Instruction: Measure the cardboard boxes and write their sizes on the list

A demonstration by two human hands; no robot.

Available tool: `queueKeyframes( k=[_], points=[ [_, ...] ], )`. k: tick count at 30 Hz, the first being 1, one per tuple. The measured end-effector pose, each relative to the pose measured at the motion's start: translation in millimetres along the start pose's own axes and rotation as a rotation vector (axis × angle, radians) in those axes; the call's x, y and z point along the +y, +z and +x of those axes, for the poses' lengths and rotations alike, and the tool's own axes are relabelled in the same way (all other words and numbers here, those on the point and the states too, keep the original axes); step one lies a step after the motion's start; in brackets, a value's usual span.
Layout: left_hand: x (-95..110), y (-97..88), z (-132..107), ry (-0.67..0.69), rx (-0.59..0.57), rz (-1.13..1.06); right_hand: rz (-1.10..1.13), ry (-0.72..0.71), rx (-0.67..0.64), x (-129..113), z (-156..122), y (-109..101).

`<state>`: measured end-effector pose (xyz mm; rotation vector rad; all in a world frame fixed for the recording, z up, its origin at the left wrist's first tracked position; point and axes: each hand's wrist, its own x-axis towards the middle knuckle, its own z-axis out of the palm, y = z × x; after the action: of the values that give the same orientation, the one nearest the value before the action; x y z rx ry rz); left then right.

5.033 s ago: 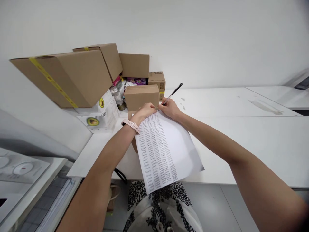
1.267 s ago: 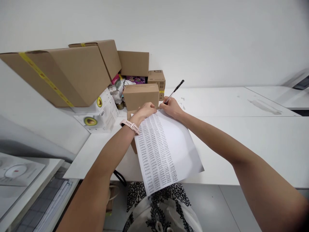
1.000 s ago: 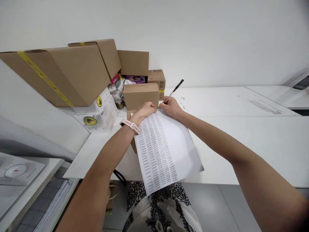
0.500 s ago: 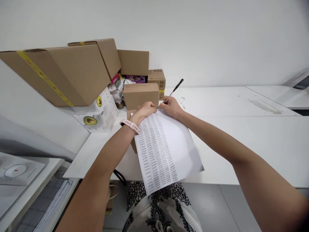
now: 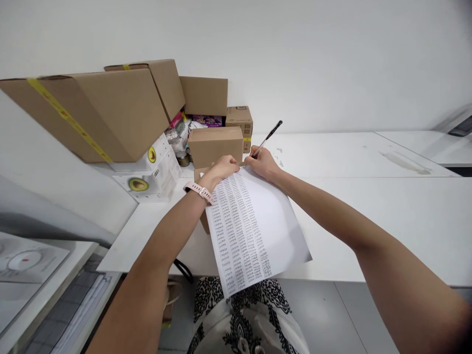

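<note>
printed sheet [image 5: 254, 231] overhangs near edge of desk [image 5: 368, 206] | left grip [image 5: 221, 169] curled on sheet's far left corner, clasp unclear | right grip [image 5: 262, 163] clenched around pen [image 5: 266, 139], tip at sheet's far edge | cardboard box [image 5: 215, 145] just beyond

Print on the sheet [image 5: 258, 221] is too small to read, & the pen [image 5: 266, 139] tip is hidden behind the right hand [image 5: 262, 163]. Most of the brown box [image 5: 204, 223] under the sheet is covered; can't tell if the left hand [image 5: 221, 169] grips or just presses the sheet's top. The big carton [image 5: 92, 113] is cut off at the left edge.
</note>
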<state>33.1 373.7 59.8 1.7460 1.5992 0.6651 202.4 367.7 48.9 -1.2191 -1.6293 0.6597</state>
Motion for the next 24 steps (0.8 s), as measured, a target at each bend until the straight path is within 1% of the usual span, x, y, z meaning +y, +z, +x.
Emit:
queueKeyframes(
  k=[7,16,24],
  points=[
    [0.0,0.2,0.2,0.008,0.004,0.003,0.015,0.002,-0.02,1.7,0.7,1.1],
    [-0.2,0.0,-0.1,0.014,0.002,0.0,0.014,0.025,0.013,-0.6,-0.9,-0.2],
    [1.3,0.1,-1.9,0.012,0.007,0.01,-0.004,0.031,0.01,-0.5,-0.4,-0.4]
  ],
)
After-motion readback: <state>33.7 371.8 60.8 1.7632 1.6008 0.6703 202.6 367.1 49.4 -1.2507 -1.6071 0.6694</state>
